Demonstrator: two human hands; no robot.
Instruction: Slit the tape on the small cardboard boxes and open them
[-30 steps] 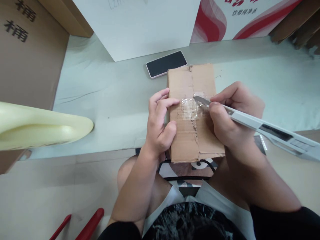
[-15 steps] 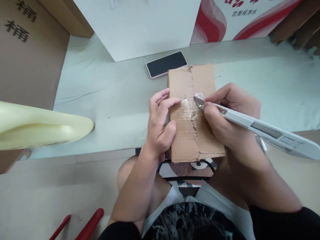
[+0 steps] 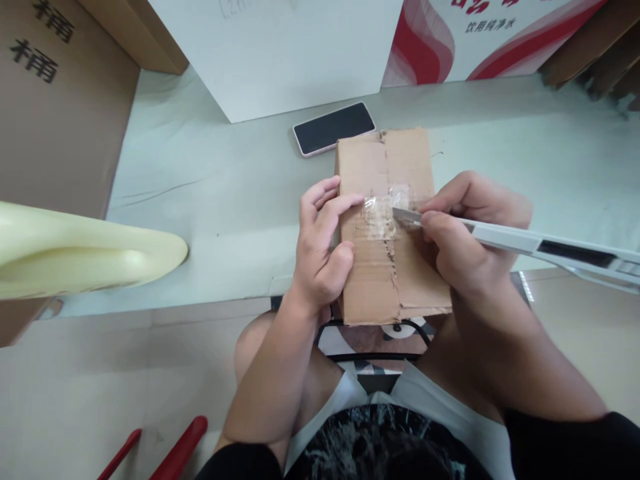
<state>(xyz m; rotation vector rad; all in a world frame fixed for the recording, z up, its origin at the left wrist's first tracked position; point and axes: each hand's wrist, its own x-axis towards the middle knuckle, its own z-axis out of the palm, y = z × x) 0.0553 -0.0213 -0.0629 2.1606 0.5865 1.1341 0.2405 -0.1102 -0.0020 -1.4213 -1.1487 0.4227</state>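
A brown cardboard box [image 3: 367,283] lies at the near edge of the table, with clear tape [image 3: 379,220] across its middle seam. My left hand [image 3: 324,247] is curled against the box's left side, its index fingertip resting on top by the tape and the thumb at the edge. In my right hand [image 3: 463,233] is a white utility knife [image 3: 520,237], pinched close to its blade. The metal blade points left, its tip at the tape beside the seam. The knife's far end runs out of view at the right.
A phone [image 3: 334,129] lies behind the box on the pale green table [image 3: 240,200]. White cartons [image 3: 300,60] stand along the back, and a large brown carton [image 3: 65,120] at the left. A pale yellow rounded object [image 3: 100,250] juts in from the left. Red legs [image 3: 185,447] show below.
My right hand has shifted slightly right and down with the utility knife. The knife lies flatter, and its tip has moved down a little along the tape. My left hand stays put.
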